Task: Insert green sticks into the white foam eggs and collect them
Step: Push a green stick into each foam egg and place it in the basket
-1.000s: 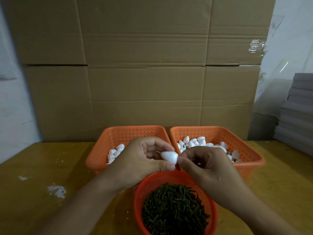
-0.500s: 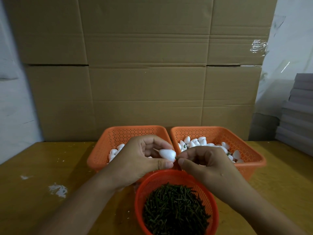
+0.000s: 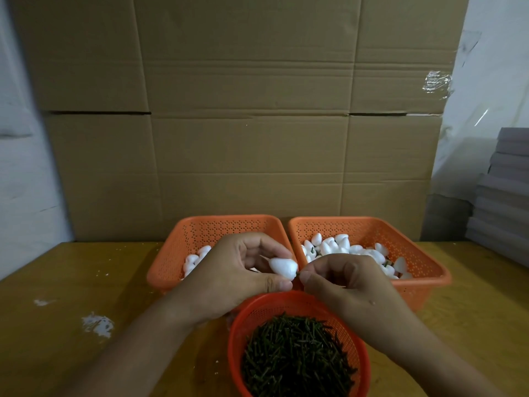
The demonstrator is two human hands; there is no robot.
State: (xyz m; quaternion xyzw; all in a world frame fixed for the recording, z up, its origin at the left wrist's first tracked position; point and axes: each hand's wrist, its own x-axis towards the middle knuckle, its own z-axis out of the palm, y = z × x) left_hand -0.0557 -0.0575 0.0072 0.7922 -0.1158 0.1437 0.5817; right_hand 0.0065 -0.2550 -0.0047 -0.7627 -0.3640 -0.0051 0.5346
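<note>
Foam egg (image 3: 283,267) pinched in left hand (image 3: 234,276) fingertips.

Yellow wooden table (image 3: 71,282), cardboard sheets (image 3: 243,124) behind, grey stack (image 3: 506,196) right, dim light

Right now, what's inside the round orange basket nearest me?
The round basket holds a heap of short green sticks. Its bottom is covered by them, and its near edge runs out of frame.

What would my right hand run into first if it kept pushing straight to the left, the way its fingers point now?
The right hand would most likely meet the white foam egg that the left hand holds; a short bit of green stick shows between them. Beyond the egg come the left hand's fingers.
</note>
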